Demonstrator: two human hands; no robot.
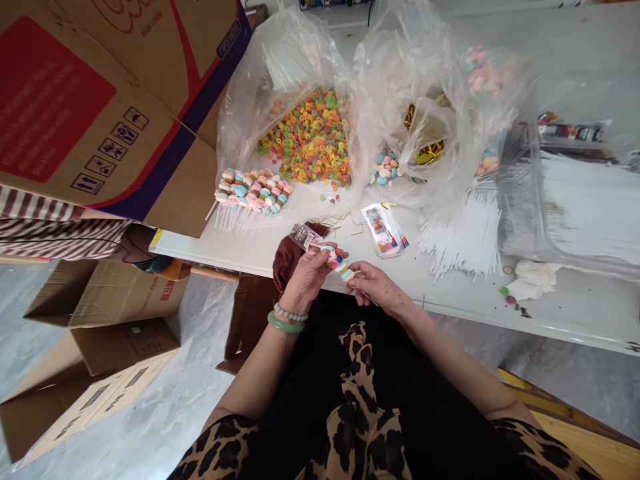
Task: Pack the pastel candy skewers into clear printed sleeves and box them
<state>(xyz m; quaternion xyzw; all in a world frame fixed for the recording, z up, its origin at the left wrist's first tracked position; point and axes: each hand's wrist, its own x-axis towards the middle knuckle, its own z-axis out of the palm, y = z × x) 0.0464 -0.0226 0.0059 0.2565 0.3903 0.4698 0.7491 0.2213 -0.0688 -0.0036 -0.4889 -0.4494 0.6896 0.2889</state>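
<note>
My left hand (304,279), with a bead bracelet and a green bangle at the wrist, pinches a small printed plastic wrapper (305,237). My right hand (376,284) closes its fingers on the lower end of a candy skewer (347,274), whose pastel and yellow pieces show at the wrapper's mouth. The skewer's upper part seems to lie inside the wrapper; the stick is mostly hidden by my fingers. Right of my hands lies a stack of printed wrappers (384,231). Gold twist ties (341,220) are scattered just beyond my left hand.
Finished-looking candy skewers (254,191) lie at the left, before a bag of ring gummies (315,137). Another plastic bag (410,73) holds candies and gold ties. White sticks (463,233) and a plastic tray (590,257) are at right. A large carton (165,87) leans at left.
</note>
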